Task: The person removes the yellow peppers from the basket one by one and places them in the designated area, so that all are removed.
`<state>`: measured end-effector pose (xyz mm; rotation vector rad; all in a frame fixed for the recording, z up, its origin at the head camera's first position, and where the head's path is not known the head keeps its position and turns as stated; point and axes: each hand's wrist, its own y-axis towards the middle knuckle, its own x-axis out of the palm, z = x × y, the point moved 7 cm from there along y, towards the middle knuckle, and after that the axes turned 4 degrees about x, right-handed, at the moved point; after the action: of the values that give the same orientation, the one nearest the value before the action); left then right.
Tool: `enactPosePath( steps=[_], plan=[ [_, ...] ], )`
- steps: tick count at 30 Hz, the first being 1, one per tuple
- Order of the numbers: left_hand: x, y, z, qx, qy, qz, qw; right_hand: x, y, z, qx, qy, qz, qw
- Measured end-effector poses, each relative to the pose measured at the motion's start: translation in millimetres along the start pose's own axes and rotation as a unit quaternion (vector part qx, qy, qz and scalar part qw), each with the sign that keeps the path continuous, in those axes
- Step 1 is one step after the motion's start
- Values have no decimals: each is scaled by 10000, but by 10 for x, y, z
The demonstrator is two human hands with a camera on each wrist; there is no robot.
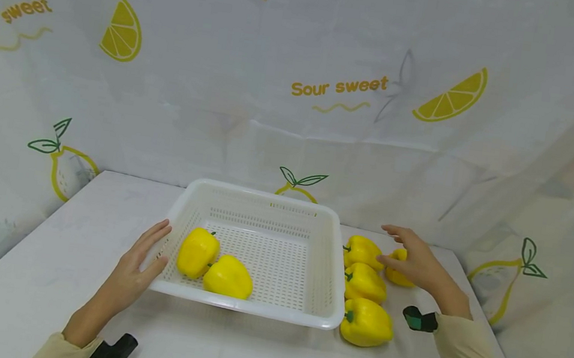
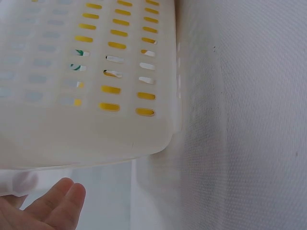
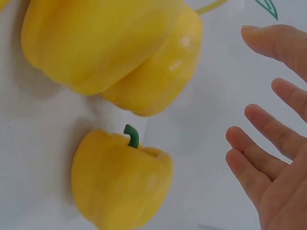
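Note:
A white plastic basket [image 1: 248,310] holds two yellow bell peppers, one [image 1: 198,253] by its left wall and another [image 1: 228,276] at the front. My left hand [image 1: 132,272] is at the basket's left rim with fingers extended; whether it touches is hard to tell. In the left wrist view those fingers [image 2: 60,203] lie beside the rim. My right hand [image 1: 416,262] hovers with fingers spread over a yellow bell pepper [image 1: 397,272], partly hidden in the head view. The right wrist view shows that pepper [image 3: 122,179] upright with a green stem, apart from the fingers.
Three more yellow bell peppers line the basket's right side: a back one [image 1: 363,251], a middle one [image 1: 366,282] and a front one [image 1: 368,323]. A white cloth covers the table [image 1: 241,357]. Behind it hangs a lemon-print curtain [image 1: 194,100].

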<state>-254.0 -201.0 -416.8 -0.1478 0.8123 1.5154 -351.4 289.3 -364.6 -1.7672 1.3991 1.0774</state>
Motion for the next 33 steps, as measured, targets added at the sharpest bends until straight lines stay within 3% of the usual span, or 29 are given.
enactPosePath(
  steps=[7, 19, 33],
  plan=[
    [-6, -1, 14, 86, -1, 51, 9999, 23, -45, -180, -70, -38, -3, 10000],
    [3, -1, -5, -10, 3, 0, 10000, 106, -124, -472, -516, 13, 107, 9986],
    [-2, -8, 8, 56, 5, 28, 10000, 237, -159, -710, -419, -13, 115, 9991]
  ],
)
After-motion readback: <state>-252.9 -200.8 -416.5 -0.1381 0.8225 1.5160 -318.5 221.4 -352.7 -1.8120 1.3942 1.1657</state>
